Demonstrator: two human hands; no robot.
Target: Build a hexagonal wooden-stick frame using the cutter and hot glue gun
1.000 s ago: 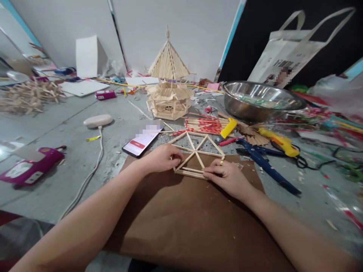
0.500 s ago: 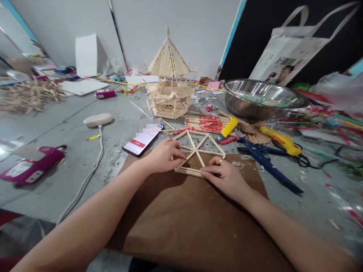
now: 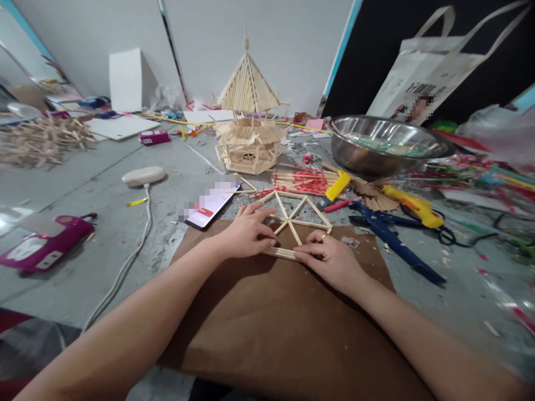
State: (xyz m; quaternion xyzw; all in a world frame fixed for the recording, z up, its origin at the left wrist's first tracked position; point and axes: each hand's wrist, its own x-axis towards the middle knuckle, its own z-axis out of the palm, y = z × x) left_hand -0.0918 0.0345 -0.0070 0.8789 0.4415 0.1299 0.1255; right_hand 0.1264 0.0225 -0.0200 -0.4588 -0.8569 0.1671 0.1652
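Note:
A flat wheel-like frame of thin wooden sticks [image 3: 288,223], with spokes meeting at its centre, lies on brown paper [image 3: 267,317]. My left hand [image 3: 248,233] is over the frame's left corner, its fingers spread and the lower fingertips touching the sticks there; that corner is hidden under them. With thumb and fingers closed, my right hand [image 3: 334,257] grips the near right edge, where several sticks run side by side. A ring is on one of its fingers. Just beyond the frame lie red-marked sticks [image 3: 301,181].
A stick-built pagoda [image 3: 249,128] stands behind. To the left are a phone [image 3: 213,209], a white cabled device [image 3: 144,176] and a purple power strip [image 3: 50,242]. Blue pliers [image 3: 397,245], a yellow-handled cutter [image 3: 337,186], a yellow glue gun [image 3: 413,207] and a steel bowl [image 3: 388,145] occupy the right.
My left hand has spread its fingers and shifted slightly right over the frame's left corner. The right hand and the frame stay about where they were.

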